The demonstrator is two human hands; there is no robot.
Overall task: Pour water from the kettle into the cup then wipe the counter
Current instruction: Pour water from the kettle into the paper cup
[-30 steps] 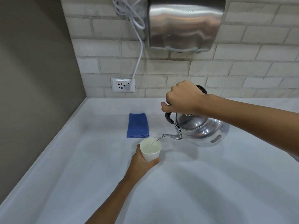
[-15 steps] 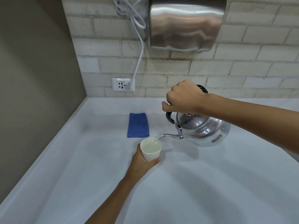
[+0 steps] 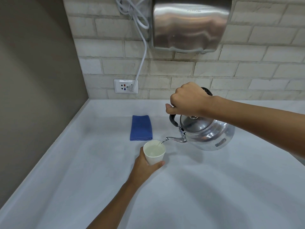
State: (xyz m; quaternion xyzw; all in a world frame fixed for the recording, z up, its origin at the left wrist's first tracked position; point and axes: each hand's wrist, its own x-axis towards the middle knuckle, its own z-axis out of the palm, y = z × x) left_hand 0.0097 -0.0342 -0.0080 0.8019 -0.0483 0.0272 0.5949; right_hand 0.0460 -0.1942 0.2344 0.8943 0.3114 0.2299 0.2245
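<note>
Steel kettle (image 3: 208, 134) is held tilted by its black handle in the closed right hand (image 3: 188, 100), spout lowered over the cup (image 3: 154, 154); a thin stream of water is seen entering the cup; the cup, nearly full, is wrapped at its lower wall by the left hand (image 3: 143, 167), fingers curled around it; a folded blue cloth (image 3: 141, 128) lies just behind the cup; bare counter (image 3: 214, 187) stretches in front of the cup and to its left edge.

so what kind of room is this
Probably a washroom or office pantry: a steel hand dryer is mounted on the brick-tile wall above a white counter, beside a wall socket.
</note>
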